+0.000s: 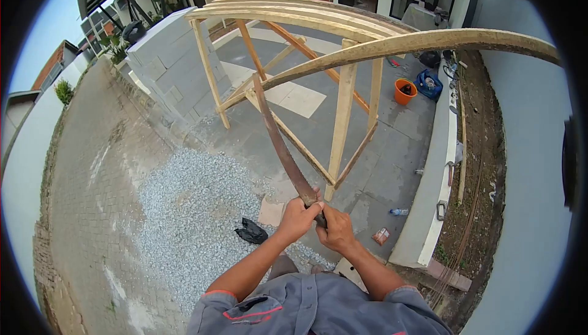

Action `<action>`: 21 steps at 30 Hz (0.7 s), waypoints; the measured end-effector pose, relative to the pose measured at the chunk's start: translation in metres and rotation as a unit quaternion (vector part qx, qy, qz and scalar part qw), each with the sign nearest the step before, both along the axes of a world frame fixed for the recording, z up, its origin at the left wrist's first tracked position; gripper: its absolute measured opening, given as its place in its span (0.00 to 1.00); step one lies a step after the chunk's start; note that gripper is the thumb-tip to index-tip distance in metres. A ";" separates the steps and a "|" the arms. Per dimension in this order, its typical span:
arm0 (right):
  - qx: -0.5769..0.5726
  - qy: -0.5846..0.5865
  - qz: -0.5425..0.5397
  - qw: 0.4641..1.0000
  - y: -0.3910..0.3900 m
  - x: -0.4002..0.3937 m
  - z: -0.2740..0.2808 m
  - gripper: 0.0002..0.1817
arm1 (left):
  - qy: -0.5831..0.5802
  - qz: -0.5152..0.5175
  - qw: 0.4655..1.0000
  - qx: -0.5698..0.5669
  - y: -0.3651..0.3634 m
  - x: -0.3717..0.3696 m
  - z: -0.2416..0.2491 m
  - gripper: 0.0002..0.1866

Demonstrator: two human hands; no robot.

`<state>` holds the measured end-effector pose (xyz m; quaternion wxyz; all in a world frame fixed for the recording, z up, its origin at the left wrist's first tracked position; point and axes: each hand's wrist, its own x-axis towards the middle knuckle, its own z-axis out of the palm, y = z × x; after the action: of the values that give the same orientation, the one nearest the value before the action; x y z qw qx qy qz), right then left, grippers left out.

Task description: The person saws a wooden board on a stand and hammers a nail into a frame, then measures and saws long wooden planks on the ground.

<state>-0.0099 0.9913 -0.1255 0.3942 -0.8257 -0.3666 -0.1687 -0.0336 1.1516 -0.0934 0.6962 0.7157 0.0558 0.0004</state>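
Note:
Both hands are closed around the handle of a handsaw [282,145], held out in front of my body. My left hand [297,221] wraps the handle from the left, and my right hand [337,228] grips it from the right, close beside the left. The long rusty-brown blade points up and away, its teeth facing right. Near its tip, the blade overlaps the end of a long wooden beam [392,48], which looks bowed in this wide view. That beam crosses over a wooden frame [344,108] of slanted legs and braces.
More timber lengths [294,11] lie along the frame's top. A gravel heap [190,194] and a black plastic bag [251,231] are at lower left. A block wall [174,59] stands behind. On the right are an orange bucket [404,91], a blue bag [428,85] and a low wall [435,182].

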 end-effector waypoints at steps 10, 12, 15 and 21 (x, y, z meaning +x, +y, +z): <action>0.149 0.011 -0.234 0.961 -0.007 0.083 0.062 0.21 | -0.096 -0.181 0.979 0.013 0.067 0.149 0.071 0.27; 0.141 -0.054 -0.279 0.948 -0.018 0.118 0.066 0.16 | -0.137 -0.151 0.977 0.058 0.070 0.198 0.075 0.25; 0.125 -0.064 -0.313 0.939 -0.029 0.173 0.057 0.11 | -0.233 -0.086 0.958 0.143 0.061 0.273 0.089 0.25; 0.094 -0.127 -0.304 0.940 -0.030 0.252 0.047 0.10 | -0.378 0.055 0.884 0.268 0.029 0.418 0.098 0.23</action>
<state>0.2421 0.9615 -0.0786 0.3499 -0.8286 -0.1280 -0.4178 0.3841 1.1804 0.0046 0.4448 0.8162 -0.1748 0.3246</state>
